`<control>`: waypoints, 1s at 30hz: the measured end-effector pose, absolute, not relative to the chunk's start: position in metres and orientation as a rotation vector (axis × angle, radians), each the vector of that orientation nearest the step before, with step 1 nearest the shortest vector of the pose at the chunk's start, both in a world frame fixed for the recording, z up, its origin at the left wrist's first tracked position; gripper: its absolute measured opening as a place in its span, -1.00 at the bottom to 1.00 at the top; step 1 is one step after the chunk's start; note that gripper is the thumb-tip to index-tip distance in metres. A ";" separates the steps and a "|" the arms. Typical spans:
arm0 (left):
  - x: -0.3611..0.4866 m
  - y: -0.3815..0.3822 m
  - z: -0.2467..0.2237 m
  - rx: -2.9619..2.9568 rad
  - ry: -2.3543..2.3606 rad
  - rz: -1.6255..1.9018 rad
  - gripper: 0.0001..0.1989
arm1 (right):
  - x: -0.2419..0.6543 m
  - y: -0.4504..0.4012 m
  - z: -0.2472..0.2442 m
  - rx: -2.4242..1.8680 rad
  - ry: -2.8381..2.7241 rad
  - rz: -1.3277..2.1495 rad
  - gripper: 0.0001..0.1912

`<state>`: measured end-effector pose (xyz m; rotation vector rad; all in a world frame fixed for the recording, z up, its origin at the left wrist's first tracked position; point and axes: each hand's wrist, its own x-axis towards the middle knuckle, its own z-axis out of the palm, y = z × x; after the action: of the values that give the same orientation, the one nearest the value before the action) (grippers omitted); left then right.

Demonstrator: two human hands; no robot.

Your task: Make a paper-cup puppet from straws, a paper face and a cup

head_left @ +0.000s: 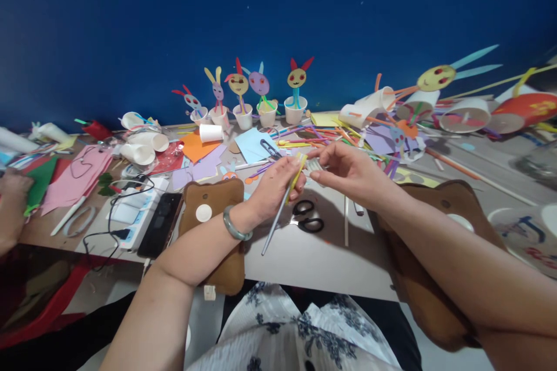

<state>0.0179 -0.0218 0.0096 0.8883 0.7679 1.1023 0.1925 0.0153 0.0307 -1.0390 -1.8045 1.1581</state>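
I see L hand (275, 185) gripping grey stick (277, 224) w/ yellow strip (297, 174); R hand (348, 169) pinching clear-ish bit (314, 166), blk-handled scissors (301, 224) just below.

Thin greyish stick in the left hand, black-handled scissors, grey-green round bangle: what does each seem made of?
Thin greyish stick: likely plastic, being smooth and faintly shiny, though coated paper is possible.
Black-handled scissors: probably plastic handles, judging by smooth loops; pale sheen suggests metal blades.
Grey-green round bangle: polished stone or perhaps glass, given its glossy highlights.
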 end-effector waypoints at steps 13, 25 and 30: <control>0.017 -0.020 0.003 0.969 0.807 1.185 -0.57 | 0.196 0.020 0.030 -1.062 -1.898 1.041 -0.56; 0.016 -0.020 0.010 0.910 0.825 1.199 -0.58 | 0.197 0.020 0.031 -0.997 -1.970 1.046 -0.51; 0.015 -0.019 0.010 0.952 0.877 1.287 -0.61 | 0.197 0.019 0.036 -0.966 -2.078 0.940 -0.53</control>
<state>0.0149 -0.0186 0.0102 0.9523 0.8766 1.2872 0.1969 0.0188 0.0359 -0.9663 -2.0776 0.9400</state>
